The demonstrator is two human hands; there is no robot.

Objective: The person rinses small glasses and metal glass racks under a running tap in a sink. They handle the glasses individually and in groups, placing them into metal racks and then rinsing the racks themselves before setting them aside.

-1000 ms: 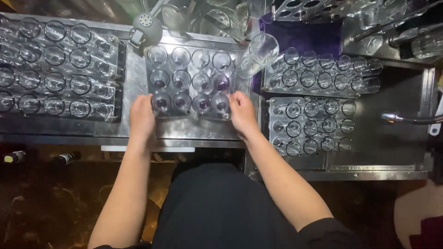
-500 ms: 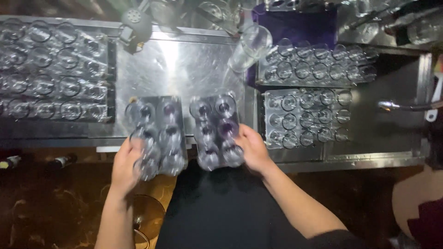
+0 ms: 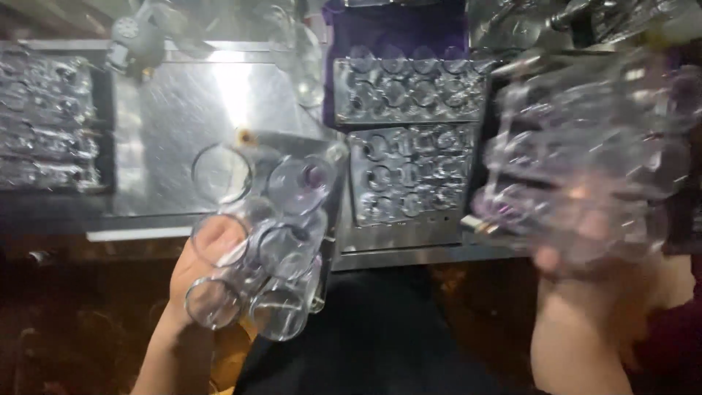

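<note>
Head view: looking down on a steel counter lined with racks of glasses. Left hand closing round a cluster of clear glasses, thumb hooked against the near rims, mouths tipped toward the camera, the bunch hanging off the counter's front edge. Right hand raising a second cluster close to the lens, heavily blurred; grip closed under it, though exact finger placement impossible to tell.

Risk, as a judgement: carrying several loose glasses pinched in one hand, with nothing binding them but finger pressure. Slackening a finger or knocking the counter edge likely letting one slide out and shatter below. Swinging the right cluster fast adding to that; rims clinking together possibly chipping.

Containers: all held glasses appearing empty, a faint purple tint showing at some bases. Tray in the middle holding rows of upturned glasses; another tray behind it against a purple cloth; a third rack at far left, likewise filled with empty glasses.
</note>
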